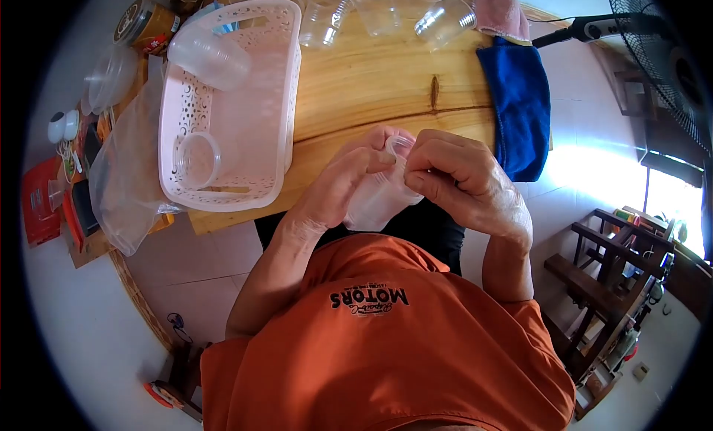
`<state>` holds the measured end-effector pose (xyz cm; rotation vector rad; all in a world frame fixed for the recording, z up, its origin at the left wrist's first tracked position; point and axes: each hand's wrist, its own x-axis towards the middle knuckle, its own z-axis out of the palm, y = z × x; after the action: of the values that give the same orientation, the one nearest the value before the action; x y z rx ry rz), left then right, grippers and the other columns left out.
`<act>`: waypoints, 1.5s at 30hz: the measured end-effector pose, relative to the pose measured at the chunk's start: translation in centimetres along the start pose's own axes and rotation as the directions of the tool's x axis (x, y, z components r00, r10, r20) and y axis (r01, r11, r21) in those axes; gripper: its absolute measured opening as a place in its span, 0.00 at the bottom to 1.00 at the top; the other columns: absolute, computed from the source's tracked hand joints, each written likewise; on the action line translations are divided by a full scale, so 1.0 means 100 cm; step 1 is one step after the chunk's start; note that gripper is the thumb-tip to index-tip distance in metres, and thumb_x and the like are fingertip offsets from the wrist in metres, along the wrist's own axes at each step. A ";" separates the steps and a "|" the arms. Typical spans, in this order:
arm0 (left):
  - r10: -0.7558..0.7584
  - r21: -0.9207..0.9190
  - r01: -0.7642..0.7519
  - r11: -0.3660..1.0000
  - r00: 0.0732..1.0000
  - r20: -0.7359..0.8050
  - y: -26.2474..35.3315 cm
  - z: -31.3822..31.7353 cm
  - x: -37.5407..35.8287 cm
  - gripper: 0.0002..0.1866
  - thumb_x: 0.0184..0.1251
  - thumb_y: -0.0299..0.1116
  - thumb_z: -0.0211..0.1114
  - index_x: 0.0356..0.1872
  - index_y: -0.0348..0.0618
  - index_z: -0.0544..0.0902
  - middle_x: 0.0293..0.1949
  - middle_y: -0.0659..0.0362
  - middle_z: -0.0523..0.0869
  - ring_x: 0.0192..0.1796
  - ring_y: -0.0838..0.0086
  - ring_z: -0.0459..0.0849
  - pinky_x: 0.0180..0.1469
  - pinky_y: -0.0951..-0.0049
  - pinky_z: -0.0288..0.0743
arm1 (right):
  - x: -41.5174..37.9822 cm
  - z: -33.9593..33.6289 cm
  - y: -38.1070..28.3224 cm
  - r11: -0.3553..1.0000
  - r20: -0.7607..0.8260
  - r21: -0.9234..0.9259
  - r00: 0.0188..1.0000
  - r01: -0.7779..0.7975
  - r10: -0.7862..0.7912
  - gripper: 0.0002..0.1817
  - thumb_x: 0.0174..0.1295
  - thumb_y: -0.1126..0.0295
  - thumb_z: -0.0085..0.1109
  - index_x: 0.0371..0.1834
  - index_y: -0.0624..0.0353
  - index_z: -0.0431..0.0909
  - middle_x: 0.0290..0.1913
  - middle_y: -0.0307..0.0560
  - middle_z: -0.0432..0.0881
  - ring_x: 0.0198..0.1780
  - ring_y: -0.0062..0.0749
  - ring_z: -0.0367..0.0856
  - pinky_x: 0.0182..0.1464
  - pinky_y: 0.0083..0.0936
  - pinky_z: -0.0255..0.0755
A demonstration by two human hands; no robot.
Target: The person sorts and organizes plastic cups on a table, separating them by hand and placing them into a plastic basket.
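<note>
A stack of clear plastic cups [377, 201] is tilted above my lap at the table's front edge, its rims pointing up and away. My left hand [338, 175] wraps round its left side, thumb near the top rim. At the right of that rim, my right hand [468, 180] has its fingers curled in and pinched at the cup edge; the fingertips are partly hidden. Left of my hands stands a pale pink basket [252, 152] with cut-out walls. Inside it lie a stack of clear cups [210, 58] and a single clear cup [197, 160].
Several clear cups [325, 18] stand along the back of the wooden table [356, 89]. A blue cloth [522, 108] hangs over the right edge, with a pink towel [502, 13] behind it. A black fan [661, 52] is at the far right. A plastic bag [126, 175] lies left of the basket.
</note>
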<state>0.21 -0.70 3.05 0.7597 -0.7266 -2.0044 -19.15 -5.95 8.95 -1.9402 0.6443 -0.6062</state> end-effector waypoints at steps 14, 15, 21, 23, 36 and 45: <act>-0.012 0.071 0.019 0.997 0.996 -0.087 0.009 0.014 -0.005 0.22 0.63 0.33 0.62 0.56 0.37 0.72 0.46 0.59 0.77 0.50 0.77 0.74 0.55 0.75 0.69 | -0.005 0.002 -0.004 0.987 0.029 -0.079 0.989 -0.141 0.143 0.06 0.61 0.73 0.63 0.33 0.63 0.77 0.30 0.51 0.80 0.32 0.46 0.80 0.34 0.36 0.73; 0.023 0.131 -0.009 0.991 0.994 -0.105 0.010 0.016 -0.005 0.21 0.62 0.32 0.62 0.56 0.37 0.71 0.46 0.59 0.76 0.49 0.77 0.74 0.54 0.75 0.69 | -0.005 0.002 -0.004 0.987 0.029 -0.078 0.989 -0.142 0.145 0.06 0.61 0.73 0.63 0.33 0.63 0.77 0.30 0.51 0.80 0.32 0.46 0.80 0.34 0.36 0.73; 0.010 0.190 0.018 0.982 0.990 -0.143 0.007 0.014 -0.006 0.23 0.60 0.33 0.61 0.56 0.38 0.71 0.46 0.58 0.77 0.48 0.77 0.76 0.51 0.76 0.72 | -0.003 0.004 -0.008 0.982 0.007 -0.183 0.999 -0.048 0.050 0.06 0.62 0.72 0.61 0.32 0.63 0.76 0.29 0.51 0.78 0.33 0.49 0.79 0.34 0.39 0.73; 0.010 0.200 0.016 0.980 0.992 -0.129 0.005 0.012 -0.006 0.25 0.59 0.36 0.62 0.58 0.38 0.70 0.47 0.57 0.78 0.48 0.76 0.77 0.49 0.75 0.74 | -0.003 0.005 -0.009 0.967 -0.009 -0.254 1.000 -0.026 0.024 0.05 0.58 0.78 0.64 0.30 0.64 0.76 0.26 0.49 0.76 0.28 0.43 0.77 0.30 0.33 0.70; -0.016 0.266 0.062 0.962 0.985 -0.171 0.013 0.017 0.000 0.30 0.60 0.33 0.60 0.64 0.34 0.68 0.56 0.53 0.76 0.59 0.72 0.74 0.62 0.72 0.68 | 0.002 0.003 -0.030 0.864 -0.088 -0.497 0.995 -0.075 0.036 0.05 0.54 0.77 0.64 0.29 0.61 0.76 0.27 0.49 0.75 0.29 0.45 0.79 0.30 0.36 0.74; -0.026 0.198 0.041 0.979 0.996 -0.080 -0.002 -0.001 -0.012 0.29 0.62 0.36 0.57 0.63 0.31 0.68 0.53 0.51 0.79 0.53 0.72 0.78 0.57 0.73 0.72 | 0.033 -0.045 -0.033 0.884 -0.479 -0.428 0.877 -0.188 -0.045 0.04 0.68 0.76 0.57 0.34 0.62 0.76 0.27 0.36 0.75 0.26 0.15 0.71 0.29 0.16 0.63</act>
<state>0.73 0.46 3.10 0.9665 -0.8840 -1.9397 -19.09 -9.71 14.25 -2.2021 1.2700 -0.9677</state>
